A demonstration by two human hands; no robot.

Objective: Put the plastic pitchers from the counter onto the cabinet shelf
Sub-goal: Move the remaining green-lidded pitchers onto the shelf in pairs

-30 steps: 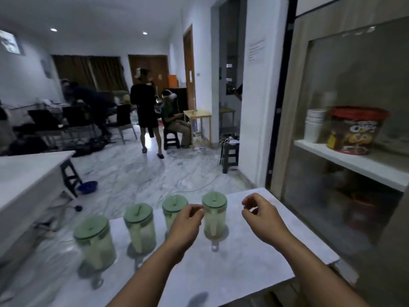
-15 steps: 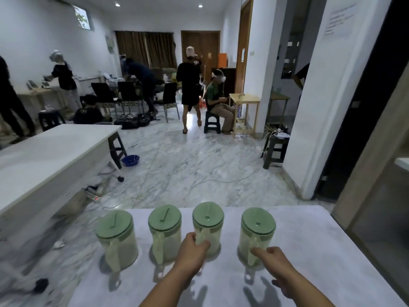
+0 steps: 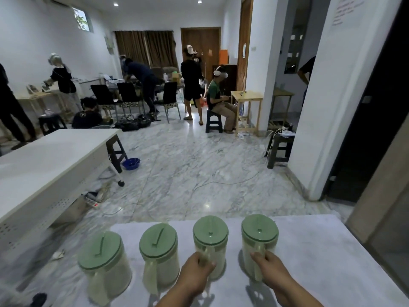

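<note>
Several clear plastic pitchers with green lids stand in a row on the white counter [image 3: 321,251]. My left hand [image 3: 195,272] is closed around the handle of the third pitcher [image 3: 210,238]. My right hand [image 3: 269,268] is closed around the handle of the rightmost pitcher [image 3: 259,237]. Both pitchers stand on the counter. Two more pitchers [image 3: 159,249] [image 3: 102,262] stand untouched to the left. The cabinet [image 3: 385,218] shows only as a wooden edge at the far right; its shelf is out of view.
A long white table [image 3: 48,160] stands to the left across a marble floor. Cables, a power strip [image 3: 93,201] and a blue bowl [image 3: 131,163] lie on the floor. A white pillar [image 3: 327,120] rises at right. Several people work at the back of the room.
The view has swung left away from the cabinet shelf toward the counter. Both hands have moved forward from open air onto the handles of the two right-hand pitchers.
</note>
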